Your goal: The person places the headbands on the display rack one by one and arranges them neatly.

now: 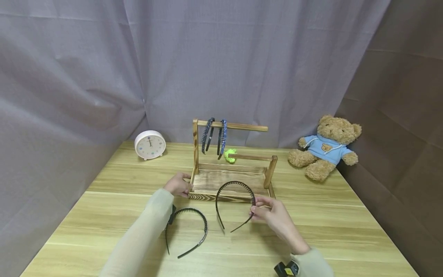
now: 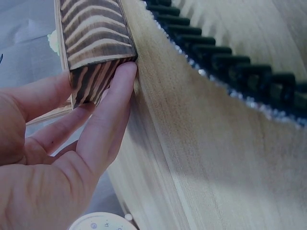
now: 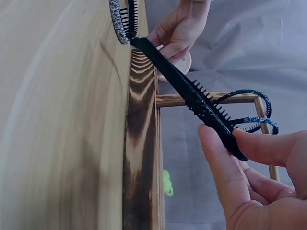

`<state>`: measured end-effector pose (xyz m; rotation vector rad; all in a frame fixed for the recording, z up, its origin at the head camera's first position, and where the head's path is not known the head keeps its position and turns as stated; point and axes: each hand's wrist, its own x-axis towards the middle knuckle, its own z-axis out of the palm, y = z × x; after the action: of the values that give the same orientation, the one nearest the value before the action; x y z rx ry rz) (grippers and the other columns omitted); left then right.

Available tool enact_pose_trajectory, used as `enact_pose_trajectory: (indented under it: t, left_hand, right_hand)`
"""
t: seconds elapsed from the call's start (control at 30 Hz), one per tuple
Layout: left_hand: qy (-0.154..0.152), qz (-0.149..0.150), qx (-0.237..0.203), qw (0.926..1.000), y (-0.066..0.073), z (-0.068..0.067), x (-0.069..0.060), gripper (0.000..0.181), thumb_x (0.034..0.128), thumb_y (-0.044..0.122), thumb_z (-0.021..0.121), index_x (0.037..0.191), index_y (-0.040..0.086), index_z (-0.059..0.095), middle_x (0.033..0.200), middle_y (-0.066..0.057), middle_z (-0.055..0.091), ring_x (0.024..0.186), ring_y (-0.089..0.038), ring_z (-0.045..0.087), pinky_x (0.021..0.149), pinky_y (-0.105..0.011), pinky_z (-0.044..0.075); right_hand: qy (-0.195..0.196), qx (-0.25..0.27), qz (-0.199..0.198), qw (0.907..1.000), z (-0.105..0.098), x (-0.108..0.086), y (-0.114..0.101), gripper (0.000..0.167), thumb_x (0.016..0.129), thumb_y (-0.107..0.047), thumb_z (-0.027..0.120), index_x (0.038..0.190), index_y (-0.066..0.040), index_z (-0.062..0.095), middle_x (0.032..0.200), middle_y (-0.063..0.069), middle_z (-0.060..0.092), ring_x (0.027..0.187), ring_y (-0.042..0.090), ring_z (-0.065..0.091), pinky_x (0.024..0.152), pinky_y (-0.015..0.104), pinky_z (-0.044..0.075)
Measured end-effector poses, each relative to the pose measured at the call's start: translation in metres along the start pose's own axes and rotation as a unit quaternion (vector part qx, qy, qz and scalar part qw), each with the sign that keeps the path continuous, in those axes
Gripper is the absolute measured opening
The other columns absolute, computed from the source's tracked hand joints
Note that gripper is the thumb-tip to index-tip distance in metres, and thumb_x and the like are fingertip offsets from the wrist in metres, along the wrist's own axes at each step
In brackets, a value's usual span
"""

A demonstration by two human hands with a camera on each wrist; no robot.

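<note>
A wooden stand (image 1: 228, 177) with two bars at different heights sits on the table. My left hand (image 1: 179, 185) grips its left front corner; the left wrist view shows thumb and fingers on the striped wooden end (image 2: 98, 33). Between the thumb and fingers of my right hand (image 1: 273, 216), one side of a black toothed headband (image 1: 236, 182) is pinched, raised before the stand's front edge. Another black headband (image 1: 206, 226), with glitter along its outer edge, lies on the table by my left forearm. From the upper bar hang a dark headband (image 1: 205, 134) and a blue sparkly headband (image 1: 224, 138).
A white round clock (image 1: 150, 145) stands at the back left. At the back right sits a teddy bear (image 1: 327, 144) in a blue top. Some bright green object (image 1: 230, 156) is behind the lower bar (image 1: 252, 157). Grey cloth (image 1: 221, 65) hangs behind the table.
</note>
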<state>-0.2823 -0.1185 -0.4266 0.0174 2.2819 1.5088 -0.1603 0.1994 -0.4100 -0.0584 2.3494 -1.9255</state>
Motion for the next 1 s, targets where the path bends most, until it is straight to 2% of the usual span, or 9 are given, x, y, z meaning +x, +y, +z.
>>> enact_pose_trajectory:
  t: [0.27,0.47,0.67,0.8,1.0]
  left_hand:
    - [0.004,0.0,0.003,1.0,-0.001,0.001,0.001,0.054,0.0973,-0.004,0.052,0.145,-0.014,0.029,0.088,-0.013,0.058,0.061,-0.011,0.05,0.076,-0.04,0.063]
    - [0.003,-0.002,0.006,1.0,-0.001,0.001,0.001,0.054,0.0978,-0.003,0.051,0.146,-0.014,0.029,0.08,-0.009,0.054,0.061,-0.011,0.05,0.077,-0.04,0.063]
    - [0.0,0.002,0.007,1.0,0.0,0.001,-0.001,0.054,0.0978,-0.003,0.051,0.145,-0.015,0.028,0.078,-0.008,0.053,0.06,-0.01,0.05,0.077,-0.04,0.063]
    - [0.003,0.0,0.004,1.0,0.001,0.001,-0.002,0.054,0.098,-0.003,0.051,0.146,-0.014,0.028,0.082,-0.009,0.054,0.061,-0.01,0.05,0.078,-0.041,0.063]
    - [0.005,-0.001,0.007,1.0,0.002,0.002,-0.002,0.054,0.0984,-0.002,0.051,0.145,-0.014,0.028,0.077,-0.007,0.053,0.06,-0.01,0.049,0.077,-0.041,0.063]
  right_hand:
    - [0.03,-0.015,-0.021,0.9992,0.003,0.005,-0.008,0.037,0.088,0.004,0.065,0.123,0.012,0.056,0.105,0.023,0.063,0.087,0.025,0.07,0.082,0.036,0.062]
    - [0.042,-0.013,-0.032,0.9985,0.002,0.012,-0.012,0.034,0.089,0.004,0.064,0.121,0.011,0.058,0.103,0.021,0.063,0.088,0.025,0.07,0.084,0.038,0.061]
    - [0.054,-0.035,-0.04,0.9971,0.004,0.019,-0.017,0.036,0.089,0.0,0.066,0.124,0.009,0.058,0.107,0.022,0.063,0.089,0.026,0.07,0.083,0.032,0.062]
    - [0.074,-0.066,-0.051,0.9938,0.007,0.024,-0.021,0.038,0.088,-0.003,0.068,0.124,0.007,0.059,0.108,0.021,0.064,0.087,0.024,0.07,0.078,0.029,0.062]
    - [0.114,-0.142,-0.078,0.9801,0.011,0.029,-0.024,0.039,0.087,-0.009,0.072,0.122,0.002,0.063,0.106,0.016,0.069,0.091,0.026,0.07,0.076,0.026,0.061]
